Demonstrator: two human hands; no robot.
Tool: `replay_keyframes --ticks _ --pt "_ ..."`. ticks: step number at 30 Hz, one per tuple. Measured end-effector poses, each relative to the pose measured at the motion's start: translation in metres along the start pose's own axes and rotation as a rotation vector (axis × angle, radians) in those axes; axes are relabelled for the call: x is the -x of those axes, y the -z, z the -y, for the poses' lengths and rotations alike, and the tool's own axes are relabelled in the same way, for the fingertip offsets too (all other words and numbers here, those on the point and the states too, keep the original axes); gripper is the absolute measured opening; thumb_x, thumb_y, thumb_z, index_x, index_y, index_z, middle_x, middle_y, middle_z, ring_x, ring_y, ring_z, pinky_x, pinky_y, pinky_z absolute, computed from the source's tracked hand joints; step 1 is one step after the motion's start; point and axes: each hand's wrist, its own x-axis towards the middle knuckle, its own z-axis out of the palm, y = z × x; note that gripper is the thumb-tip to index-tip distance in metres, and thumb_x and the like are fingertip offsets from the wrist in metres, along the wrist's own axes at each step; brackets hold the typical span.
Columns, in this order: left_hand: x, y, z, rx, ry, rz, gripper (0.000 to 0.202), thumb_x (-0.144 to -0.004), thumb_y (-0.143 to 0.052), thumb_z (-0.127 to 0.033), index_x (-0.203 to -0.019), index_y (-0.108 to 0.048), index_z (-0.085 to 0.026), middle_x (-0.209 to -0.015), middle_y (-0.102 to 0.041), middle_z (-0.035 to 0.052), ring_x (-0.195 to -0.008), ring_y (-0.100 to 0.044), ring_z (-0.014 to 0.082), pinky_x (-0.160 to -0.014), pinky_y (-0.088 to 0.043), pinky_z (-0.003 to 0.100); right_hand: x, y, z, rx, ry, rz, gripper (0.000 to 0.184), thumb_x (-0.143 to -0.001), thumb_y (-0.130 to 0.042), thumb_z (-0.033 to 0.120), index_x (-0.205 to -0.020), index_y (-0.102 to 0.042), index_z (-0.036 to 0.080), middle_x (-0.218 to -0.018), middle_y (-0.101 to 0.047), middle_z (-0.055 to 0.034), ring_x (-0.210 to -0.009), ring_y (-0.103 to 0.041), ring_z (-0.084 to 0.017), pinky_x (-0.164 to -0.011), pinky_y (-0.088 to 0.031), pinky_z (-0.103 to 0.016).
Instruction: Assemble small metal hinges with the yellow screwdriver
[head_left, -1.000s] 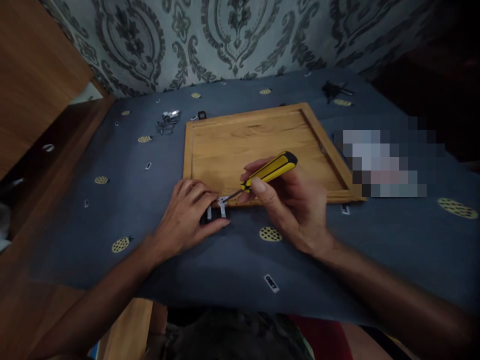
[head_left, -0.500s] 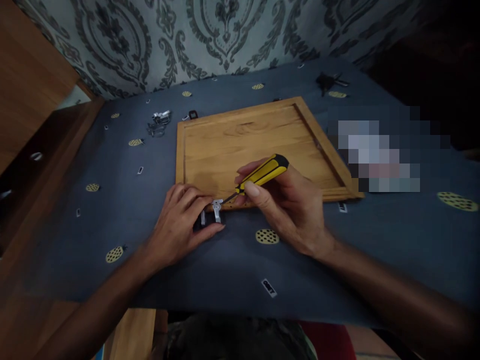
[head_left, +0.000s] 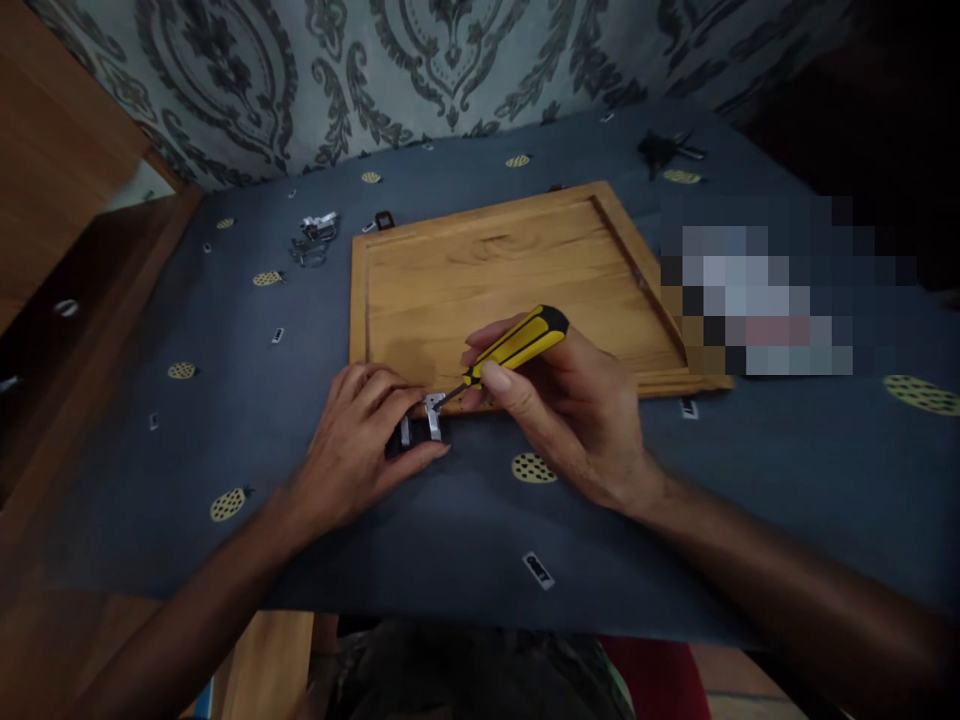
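Observation:
A framed wooden panel (head_left: pixel 510 280) lies flat on a dark blue patterned cloth (head_left: pixel 315 330). At its near edge sits a small metal hinge bracket (head_left: pixel 427 420). My left hand (head_left: pixel 360 440) is closed round that bracket, thumb below and fingers above, pressing it to the panel's edge. My right hand (head_left: pixel 570 410) grips a yellow and black screwdriver (head_left: pixel 517 345), whose tip meets the top of the bracket.
A pile of metal hardware (head_left: pixel 311 240) lies at the back left of the cloth, with a black clip (head_left: pixel 384 220) beside it. A dark tool (head_left: pixel 664 150) rests at the back right. Wooden furniture (head_left: pixel 52 170) stands to the left, patterned wallpaper behind.
The view has shifted slightly, so everything sits a little lower left. Both hands keep their hold and the screwdriver tip stays on the bracket.

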Motion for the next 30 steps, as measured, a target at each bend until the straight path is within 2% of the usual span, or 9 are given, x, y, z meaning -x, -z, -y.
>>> replay_keyframes --ticks 7,11,14,19,26,30 --pt "0.0 -0.001 0.001 0.005 0.007 -0.007 0.037 -0.096 -0.067 -0.049 -0.119 -0.064 -0.02 -0.111 -0.067 0.0096 -0.11 -0.056 0.0293 -0.098 -0.047 0.049 -0.003 -0.001 -0.002 0.017 0.011 0.029 0.022 -0.1 -0.061 0.045 -0.108 -0.064 0.025 -0.093 -0.068 -0.0011 -0.071 -0.071 -0.013 -0.066 -0.063 -0.026" --pt "0.001 -0.002 0.001 0.029 0.024 0.0 0.035 -0.096 -0.068 -0.047 -0.119 -0.065 -0.022 -0.11 -0.066 0.0089 -0.112 -0.056 0.03 -0.101 -0.047 0.05 -0.008 0.001 0.004 0.221 0.123 0.045 0.024 -0.1 -0.061 0.047 -0.096 -0.065 0.024 -0.088 -0.069 -0.0024 -0.072 -0.068 -0.016 -0.065 -0.058 -0.029" --pt "0.0 -0.001 0.001 0.034 0.036 0.009 0.034 -0.095 -0.068 -0.046 -0.118 -0.066 -0.021 -0.109 -0.066 0.009 -0.113 -0.055 0.0304 -0.101 -0.047 0.05 -0.014 0.002 0.011 0.35 0.169 0.118 0.029 -0.098 -0.062 0.052 -0.09 -0.064 0.024 -0.082 -0.068 -0.0023 -0.068 -0.065 -0.017 -0.063 -0.053 -0.03" --pt "0.0 0.0 0.0 0.007 0.014 0.011 0.035 -0.096 -0.068 -0.045 -0.117 -0.065 -0.018 -0.107 -0.065 0.0097 -0.112 -0.055 0.0311 -0.099 -0.047 0.05 -0.022 0.001 0.019 0.348 0.145 0.225 0.032 -0.097 -0.061 0.054 -0.092 -0.062 0.023 -0.076 -0.068 -0.0004 -0.061 -0.062 -0.016 -0.057 -0.048 -0.028" --pt "0.002 -0.004 0.003 0.007 -0.002 -0.028 0.033 -0.097 -0.065 -0.048 -0.115 -0.065 -0.021 -0.109 -0.065 0.0092 -0.11 -0.056 0.03 -0.099 -0.048 0.05 -0.021 -0.004 0.017 0.389 0.225 0.239 0.034 -0.098 -0.06 0.054 -0.085 -0.056 0.023 -0.078 -0.067 -0.0003 -0.06 -0.061 -0.014 -0.058 -0.049 -0.027" --pt "0.002 -0.005 0.003 0.018 0.013 -0.018 0.033 -0.097 -0.065 -0.049 -0.115 -0.066 -0.021 -0.107 -0.065 0.0091 -0.108 -0.056 0.03 -0.098 -0.048 0.05 -0.02 -0.007 0.015 0.425 0.264 0.181 0.034 -0.098 -0.062 0.052 -0.081 -0.052 0.024 -0.07 -0.061 0.0023 -0.059 -0.059 -0.014 -0.057 -0.047 -0.027"
